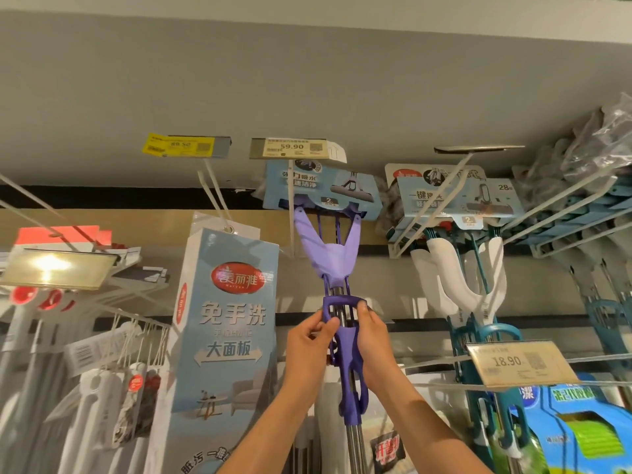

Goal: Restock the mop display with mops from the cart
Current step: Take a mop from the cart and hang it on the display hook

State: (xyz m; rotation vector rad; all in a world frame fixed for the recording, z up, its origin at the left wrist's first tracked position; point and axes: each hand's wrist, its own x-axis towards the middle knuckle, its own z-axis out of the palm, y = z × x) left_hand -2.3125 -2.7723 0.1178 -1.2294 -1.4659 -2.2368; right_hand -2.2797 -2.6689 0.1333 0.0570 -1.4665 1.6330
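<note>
under the 59.90 price tag (290,147), left hand (307,340) and right hand (372,331) both grip the purple mop (337,265) upright.

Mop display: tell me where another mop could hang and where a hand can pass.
The hook under the yellow 89.50 price tag carries only the boxed flat mop, with open wall between it and the purple mop that both hands grip. Right of the purple mop, white-and-teal mops crowd their hooks.

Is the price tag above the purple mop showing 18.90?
No, the price tag directly above the purple mop reads 59.90.
</note>
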